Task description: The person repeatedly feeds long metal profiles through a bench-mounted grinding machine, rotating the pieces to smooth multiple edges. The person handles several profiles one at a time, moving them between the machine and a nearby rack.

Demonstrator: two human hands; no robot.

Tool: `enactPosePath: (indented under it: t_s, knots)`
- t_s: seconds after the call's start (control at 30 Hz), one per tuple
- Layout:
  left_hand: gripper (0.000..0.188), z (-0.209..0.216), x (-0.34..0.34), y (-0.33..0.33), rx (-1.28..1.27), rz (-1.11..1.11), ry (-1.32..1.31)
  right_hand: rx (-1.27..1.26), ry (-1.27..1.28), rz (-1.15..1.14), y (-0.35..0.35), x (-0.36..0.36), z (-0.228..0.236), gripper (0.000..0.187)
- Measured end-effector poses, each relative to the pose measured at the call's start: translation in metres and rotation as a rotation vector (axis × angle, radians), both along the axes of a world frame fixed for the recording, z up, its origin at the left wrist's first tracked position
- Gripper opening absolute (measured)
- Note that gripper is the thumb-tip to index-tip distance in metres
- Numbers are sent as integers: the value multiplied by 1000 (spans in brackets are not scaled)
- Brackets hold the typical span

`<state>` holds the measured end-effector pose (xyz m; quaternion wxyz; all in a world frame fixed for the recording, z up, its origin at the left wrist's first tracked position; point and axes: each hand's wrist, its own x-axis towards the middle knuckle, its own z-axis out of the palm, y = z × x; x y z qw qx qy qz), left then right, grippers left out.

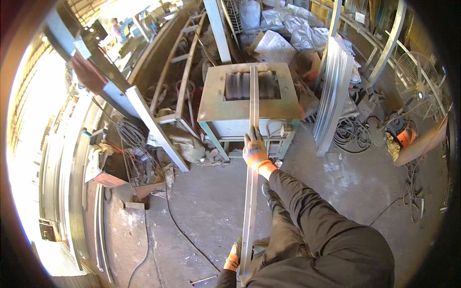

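Observation:
A long, straight metal bar (250, 201) runs away from me, from beside my body up to a green-grey metal machine (211, 103). Its far end lies over the dark, ribbed opening (234, 86) in the machine's top. My right hand (255, 150), in a grey and orange glove, grips the bar from above, just short of the machine's near edge. Low in the view, my left hand (233, 257), gloved alike, holds the bar near its close end. The bar and my clothing partly hide the left hand's fingers.
Upright metal sheets (333, 91) and a coiled cable (353, 134) stand right of the machine, with a wire fan (417, 86) beyond. A ladder-like frame (180, 72) leans at the left. A black cable (180, 225) crosses the floor. Silvery sacks (300, 29) are piled behind.

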<state>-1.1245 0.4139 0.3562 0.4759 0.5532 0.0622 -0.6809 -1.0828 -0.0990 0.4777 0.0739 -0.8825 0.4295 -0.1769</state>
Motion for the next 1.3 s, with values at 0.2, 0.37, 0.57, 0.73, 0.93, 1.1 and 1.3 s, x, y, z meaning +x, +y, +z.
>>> enactPosePath:
  t_s: [0.2,0.37,0.57,0.73,0.93,1.1,1.3]
  knots:
    - [77,58,-12,76,-15,-64,37,57,-82,10,75,-32,4,60]
    - [52,142,2,79,-139,-78,-191,619,-928,43,65,-43,-24,55]
    - [67,186,67,-50,-103,-355,-553,315,-701,-44,-59,10,-41,54]
    - [63,193,62,-234,259,-560,-1379,148,-236,-116,-206,109,-5,86]
    - [49,167,85,-447,243,-475,-1532,-80,144,-359,-411,199,15,77]
    - [50,142,106,-532,172,-467,-1537,-76,117,-282,-494,197,5,74]
    - [48,138,95,-486,171,-456,-1529,-10,109,-258,-452,187,3,78]
